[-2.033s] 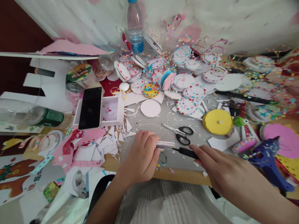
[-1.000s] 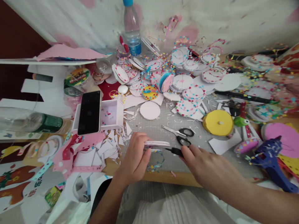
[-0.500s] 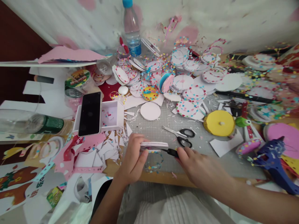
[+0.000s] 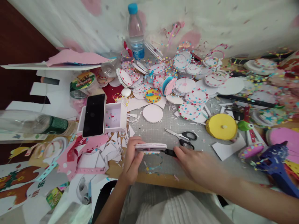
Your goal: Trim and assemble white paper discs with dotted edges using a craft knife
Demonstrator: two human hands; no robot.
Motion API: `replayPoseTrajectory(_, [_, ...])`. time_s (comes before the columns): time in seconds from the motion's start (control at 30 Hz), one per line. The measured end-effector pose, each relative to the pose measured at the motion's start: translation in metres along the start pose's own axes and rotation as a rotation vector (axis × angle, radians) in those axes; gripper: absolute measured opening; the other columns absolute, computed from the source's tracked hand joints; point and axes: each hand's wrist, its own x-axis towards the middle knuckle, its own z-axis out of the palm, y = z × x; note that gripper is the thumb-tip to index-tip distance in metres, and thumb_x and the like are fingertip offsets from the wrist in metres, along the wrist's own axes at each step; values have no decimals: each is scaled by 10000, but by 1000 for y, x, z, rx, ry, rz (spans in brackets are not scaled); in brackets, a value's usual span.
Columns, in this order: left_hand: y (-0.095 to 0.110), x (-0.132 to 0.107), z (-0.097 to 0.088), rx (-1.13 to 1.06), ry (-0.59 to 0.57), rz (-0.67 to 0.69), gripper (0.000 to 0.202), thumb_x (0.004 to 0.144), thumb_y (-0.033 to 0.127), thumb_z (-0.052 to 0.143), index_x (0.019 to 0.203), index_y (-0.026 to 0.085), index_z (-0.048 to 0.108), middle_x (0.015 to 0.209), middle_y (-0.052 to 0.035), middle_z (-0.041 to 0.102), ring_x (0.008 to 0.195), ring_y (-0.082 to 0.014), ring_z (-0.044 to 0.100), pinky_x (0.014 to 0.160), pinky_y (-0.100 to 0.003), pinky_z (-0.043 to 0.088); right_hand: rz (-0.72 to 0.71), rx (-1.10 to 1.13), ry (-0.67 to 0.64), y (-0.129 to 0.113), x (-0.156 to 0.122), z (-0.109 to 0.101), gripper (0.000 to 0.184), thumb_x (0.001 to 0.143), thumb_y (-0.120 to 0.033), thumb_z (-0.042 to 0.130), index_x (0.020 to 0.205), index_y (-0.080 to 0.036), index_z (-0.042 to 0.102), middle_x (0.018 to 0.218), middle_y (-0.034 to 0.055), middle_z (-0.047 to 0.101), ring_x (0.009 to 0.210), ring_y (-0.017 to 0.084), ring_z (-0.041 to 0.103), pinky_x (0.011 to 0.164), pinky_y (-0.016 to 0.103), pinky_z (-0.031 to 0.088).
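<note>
My left hand [image 4: 133,161] grips the left end of a round white layered disc [image 4: 151,146], held almost edge-on above the grey cutting mat, with colourful confetti along its underside. In my closed right hand [image 4: 195,163] is a black-handled tool [image 4: 170,152]. Its thin front end reaches the gap under the disc's top layer, where the tip is hidden, so its exact kind is unclear. Below the disc, a loop of thin wire with blue and yellow confetti [image 4: 153,166] hangs or lies over the mat. Just beyond my right hand lie black-handled scissors [image 4: 184,137].
Decorated paper discs [image 4: 192,95] pile up along the back, beside a water bottle [image 4: 136,37]. A phone [image 4: 94,115] rests on a white box [image 4: 115,116] at left, near paper scraps [image 4: 111,149]. A yellow disc [image 4: 221,126] and a blue glue gun [image 4: 274,161] sit at right.
Both hands have moved slightly left over the mat with the disc and the tool. The tool's black handle is now closer to the disc's edge. The whole view has shifted a little.
</note>
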Motion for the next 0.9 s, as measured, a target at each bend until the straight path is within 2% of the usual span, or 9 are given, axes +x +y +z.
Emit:
replayPoseTrajectory(0.07, [0, -2, 6, -75, -12, -32, 277, 955, 425, 390, 1129, 225, 472, 1151, -92, 497, 1100, -242, 502, 950, -413, 422, -43, -66, 54, 15, -8, -15, 137, 857, -108, 538, 902, -216, 466, 727, -7, 643, 571, 182, 660, 459, 295, 239])
replayPoseTrajectory(0.17, [7, 6, 10, -117, -168, 47, 345, 965, 450, 345, 1112, 201, 532, 1114, -106, 565, 1066, -248, 543, 935, -421, 432, -103, -223, 106, 33, -25, -42, 258, 737, -33, 540, 910, -219, 490, 677, -17, 614, 517, 183, 616, 481, 300, 230])
replayPoseTrajectory(0.23, [17, 18, 11, -58, -274, 131, 419, 970, 473, 316, 1084, 179, 591, 1089, -121, 614, 1067, -260, 558, 952, -432, 422, -136, -308, 132, 35, -32, -54, 344, 659, 2, 518, 936, -203, 511, 679, 0, 614, 500, 181, 590, 490, 302, 228])
replayPoseTrajectory(0.3, [29, 33, 12, 10, -322, 153, 439, 973, 473, 321, 1131, 178, 605, 1146, -127, 635, 1121, -264, 556, 994, -433, 407, -143, -358, 137, 32, -33, -60, 363, 632, 16, 507, 930, -190, 526, 661, 12, 606, 492, 181, 567, 487, 303, 213])
replayPoseTrajectory(0.4, [43, 53, 15, 77, -438, 156, 385, 958, 430, 427, 1220, 206, 598, 1230, -103, 649, 1168, -248, 568, 1017, -399, 416, -132, -402, 99, 23, -26, -58, 292, 661, 12, 528, 867, -195, 536, 642, 19, 587, 483, 180, 539, 470, 302, 173])
replayPoseTrajectory(0.5, [47, 63, 20, 54, -519, 95, 381, 978, 397, 389, 1153, 202, 665, 1159, -83, 705, 1080, -230, 638, 959, -362, 470, -110, -436, 75, 20, -17, -54, 256, 698, -8, 543, 880, -188, 558, 689, 39, 612, 456, 163, 517, 455, 299, 141])
replayPoseTrajectory(0.7, [36, 66, 18, 60, -487, -7, 514, 999, 430, 283, 1010, 174, 728, 909, -41, 734, 859, -208, 670, 863, -325, 503, -117, -406, 88, 26, -8, -51, 266, 701, -40, 576, 934, -169, 571, 629, 17, 603, 435, 173, 569, 440, 291, 118])
replayPoseTrajectory(0.9, [34, 65, 15, 83, -517, 23, 528, 1002, 434, 251, 1095, 201, 715, 859, -39, 725, 811, -206, 658, 847, -328, 499, -79, -368, 68, 27, -9, -40, 284, 674, -50, 606, 924, -177, 560, 618, 9, 611, 446, 181, 594, 454, 292, 95])
